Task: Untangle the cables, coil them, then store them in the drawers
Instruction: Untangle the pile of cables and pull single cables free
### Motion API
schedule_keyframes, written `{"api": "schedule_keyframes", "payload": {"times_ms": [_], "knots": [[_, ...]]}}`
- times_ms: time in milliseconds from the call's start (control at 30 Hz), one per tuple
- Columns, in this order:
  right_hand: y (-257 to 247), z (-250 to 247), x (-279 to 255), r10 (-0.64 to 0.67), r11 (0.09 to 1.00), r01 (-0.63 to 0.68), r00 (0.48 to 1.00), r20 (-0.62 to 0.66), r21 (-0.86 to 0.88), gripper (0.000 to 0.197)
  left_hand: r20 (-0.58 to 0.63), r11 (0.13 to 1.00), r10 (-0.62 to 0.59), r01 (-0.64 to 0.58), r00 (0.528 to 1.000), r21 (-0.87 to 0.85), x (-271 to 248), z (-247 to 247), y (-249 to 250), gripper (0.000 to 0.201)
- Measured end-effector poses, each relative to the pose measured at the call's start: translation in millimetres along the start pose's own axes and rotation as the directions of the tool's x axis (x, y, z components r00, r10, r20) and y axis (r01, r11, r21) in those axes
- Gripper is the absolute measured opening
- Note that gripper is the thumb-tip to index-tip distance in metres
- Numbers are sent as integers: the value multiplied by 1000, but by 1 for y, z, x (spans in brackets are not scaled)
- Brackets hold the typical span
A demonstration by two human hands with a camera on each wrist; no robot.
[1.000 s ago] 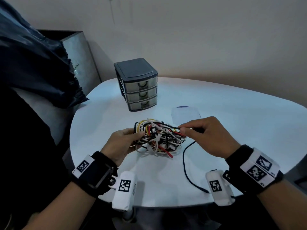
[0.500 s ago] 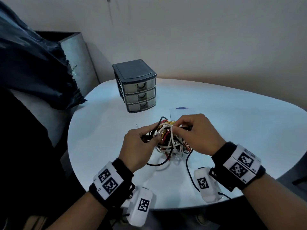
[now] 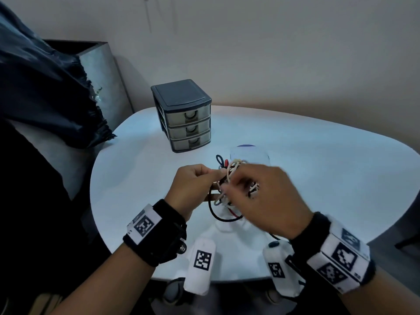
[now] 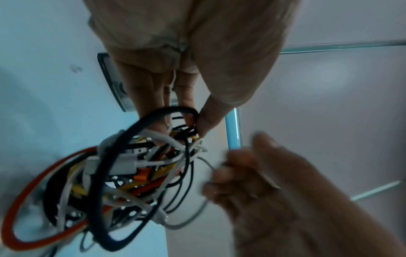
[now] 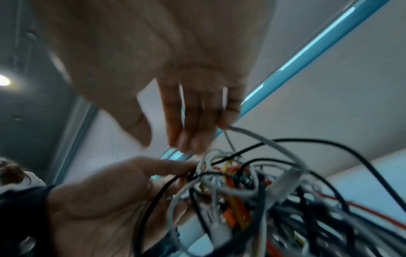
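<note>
From the head view I see the cable tangle (image 3: pixel 229 180) lifted off the white counter (image 3: pixel 318 169), held between both hands in front of me. My left hand (image 3: pixel 193 189) pinches the near-left side of the knot with curled fingers; my right hand (image 3: pixel 268 198) is blurred, its fingers curled into the right side. A black loop (image 3: pixel 223 218) hangs below. The grey three-drawer unit (image 3: pixel 184 117) stands well behind, all drawers closed.

The left wrist view shows the left hand's fingers (image 4: pixel 153 97) and thumb pressed together on a thick black cable (image 4: pixel 123 139) at the top of the bundle. Below it hang white flat leads, thin yellow and orange wires and a fat red braided cord (image 4: pixel 24 200). I judge the lot light and limp, rubbery jackets gripping one another, the braid rougher and more prone to snag. The right hand (image 4: pixel 263 182) is smeared, apparently closed on a thin grey lead (image 4: pixel 206 165).

In the right wrist view the right hand's fingers (image 5: pixel 193 125) hang half-curled with a pale grey cable (image 5: pixel 274 144) running from under them. I'd take hold near a plug end and feed it back through, since pulling mid-span would likely tighten the knot.
</note>
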State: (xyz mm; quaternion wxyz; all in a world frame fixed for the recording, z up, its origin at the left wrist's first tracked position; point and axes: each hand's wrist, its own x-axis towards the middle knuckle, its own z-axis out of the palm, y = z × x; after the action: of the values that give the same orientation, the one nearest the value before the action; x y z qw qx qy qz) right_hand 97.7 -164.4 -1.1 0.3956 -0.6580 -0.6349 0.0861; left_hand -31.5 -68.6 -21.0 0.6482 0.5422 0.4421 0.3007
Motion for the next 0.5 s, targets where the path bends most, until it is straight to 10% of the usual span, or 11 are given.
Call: {"api": "schedule_keyframes", "payload": {"times_ms": [233, 400, 500], "knots": [[15, 3, 3, 129, 939, -176, 977, -172, -294, 51, 204, 995, -88, 96, 975, -29, -15, 8, 8, 59], [30, -5, -5, 75, 959, -73, 997, -4, -274, 24, 100, 972, 147, -162, 984, 170, -9, 4, -2, 16], [33, -10, -5, 56, 987, -50, 998, 38, -152, 27, 146, 662, 420, -412, 896, 626, 9, -4, -12, 49]]}}
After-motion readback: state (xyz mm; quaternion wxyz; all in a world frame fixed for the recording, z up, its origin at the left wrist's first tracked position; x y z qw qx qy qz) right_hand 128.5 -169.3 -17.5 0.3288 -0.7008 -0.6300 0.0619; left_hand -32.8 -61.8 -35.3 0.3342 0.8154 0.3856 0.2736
